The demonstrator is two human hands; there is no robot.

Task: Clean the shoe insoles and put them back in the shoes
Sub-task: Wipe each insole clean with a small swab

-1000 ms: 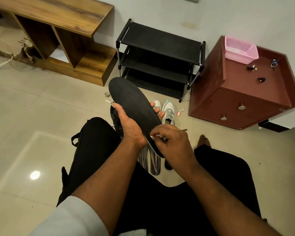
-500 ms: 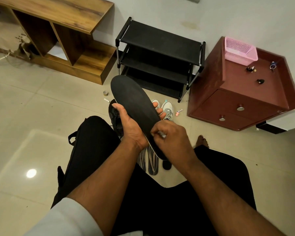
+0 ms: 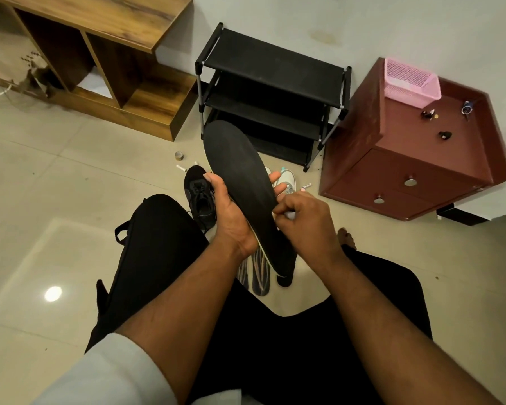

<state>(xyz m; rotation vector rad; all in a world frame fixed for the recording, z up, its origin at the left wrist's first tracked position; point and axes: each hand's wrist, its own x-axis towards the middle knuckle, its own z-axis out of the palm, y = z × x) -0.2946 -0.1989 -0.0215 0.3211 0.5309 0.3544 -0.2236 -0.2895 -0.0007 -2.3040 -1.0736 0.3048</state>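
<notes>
A long black insole with a pale edge is held up above my knees, toe end pointing away from me. My left hand grips it from below at its middle, thumb on the left edge and fingertips showing past the right edge. My right hand pinches a small pale thing, too hidden to identify, against the insole's right side. A black laced shoe stands on the floor just left of my left hand. Light grey sneakers show behind the insole. Another patterned insole lies on the floor below.
A black shoe rack stands ahead against the wall. A dark red drawer cabinet at right carries a pink basket and small items. A wooden shelf unit is at far left. A tape roll and small tubes lie on the tiled floor.
My right hand has slid up along the insole's right edge, towards its middle. The insole stays in my left hand, and the view has shifted slightly.
</notes>
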